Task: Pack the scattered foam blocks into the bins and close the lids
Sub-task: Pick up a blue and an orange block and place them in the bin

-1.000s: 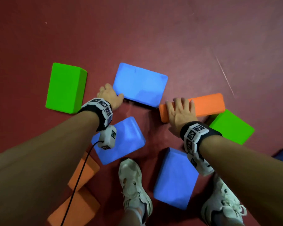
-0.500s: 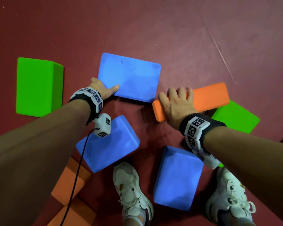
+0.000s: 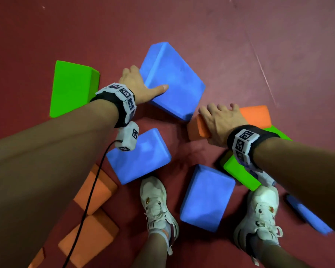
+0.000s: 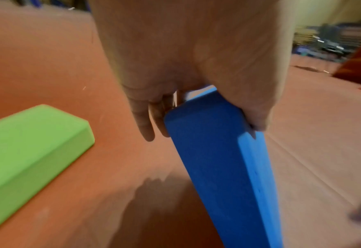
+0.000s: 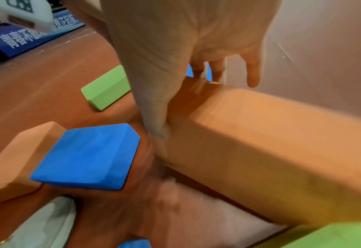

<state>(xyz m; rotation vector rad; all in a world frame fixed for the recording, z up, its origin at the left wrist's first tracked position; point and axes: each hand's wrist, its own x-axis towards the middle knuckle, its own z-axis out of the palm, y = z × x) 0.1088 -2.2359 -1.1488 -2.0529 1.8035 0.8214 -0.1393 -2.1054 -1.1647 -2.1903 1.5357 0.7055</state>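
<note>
- A large blue foam block (image 3: 172, 80) is held in the grip of the left hand (image 3: 137, 84): the thumb lies across its broad top face and the fingers (image 4: 143, 124) wrap its far edge, as seen in the left wrist view (image 4: 217, 159).
- This blue block is tilted, with one end raised off the red floor (image 3: 259, 45).
- An orange foam block (image 3: 255, 117), just right of the held blue block, is held in the grip of the right hand (image 3: 220, 122), the fingers curled over its top at the left end.
- A green block (image 3: 72, 88) lies flat on the floor just left of the held blue block.
- Two more blue blocks (image 3: 139, 155) (image 3: 207, 198) lie nearer the person than the held blue block, beside two white shoes (image 3: 157, 202).
- Another green block (image 3: 240, 173) is partly hidden under the right wrist.
- Orange blocks (image 3: 91, 233) lie below the left forearm.
</note>
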